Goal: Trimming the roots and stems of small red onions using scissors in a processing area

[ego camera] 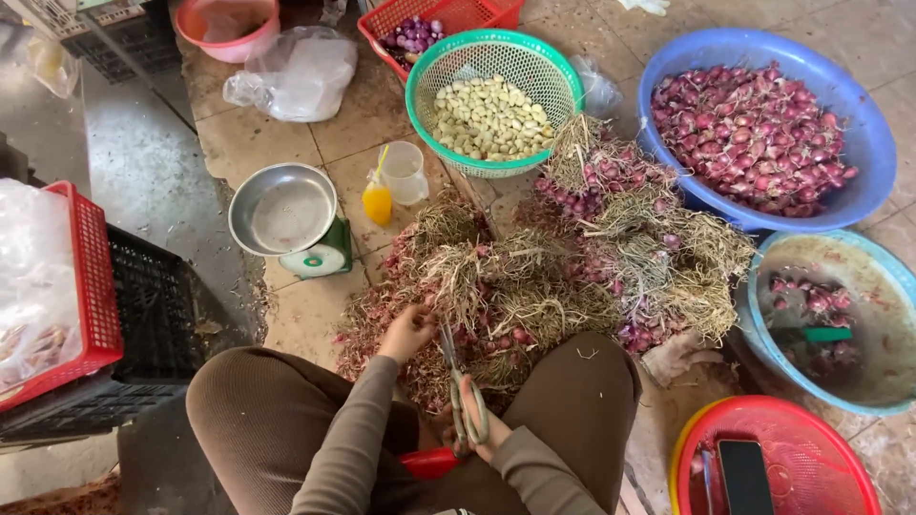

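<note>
Right hand (487, 434): lower centre, fingers through the handles of scissors (462, 386), blades pointing up.
Left hand (405, 332): just left of the blades, fingers curled, pinching shallot stalks.
Shallot pile (553, 267): centre, dry tops tangled.
Scale (291, 219): left of the pile.
Garlic basket (491, 100): upper centre, green.
Blue basin (763, 129): upper right, full of trimmed shallots.

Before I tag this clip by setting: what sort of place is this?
Likely a market stall or produce-prep spot on a tiled floor: a weighing scale, a heap of shallots being trimmed with scissors, and a basket of peeled garlic.
</note>
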